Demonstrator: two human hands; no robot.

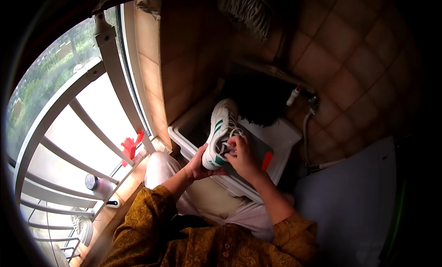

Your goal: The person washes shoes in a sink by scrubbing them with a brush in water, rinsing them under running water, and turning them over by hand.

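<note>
A white sneaker [215, 132] with green stripes and a green heel patch is held over the sink, its toe pointing away from me. My left hand [198, 166] is closed round the heel from the left and below. At the shoe's opening, the fingers of my right hand [244, 157] are pinched together on a white shoelace [227, 144]. More loops of lace hang loose over the right side of the shoe. The inside of the shoe is mostly hidden by shadow and my fingers.
Below the shoe is a white sink [289, 134] with a red-orange object [267, 160] in it. A tap [293, 96] and a mop head [246, 11] are beyond. Left, window bars [57, 99] hold red gloves [130, 148], a jar [92, 181] and another shoe [83, 226].
</note>
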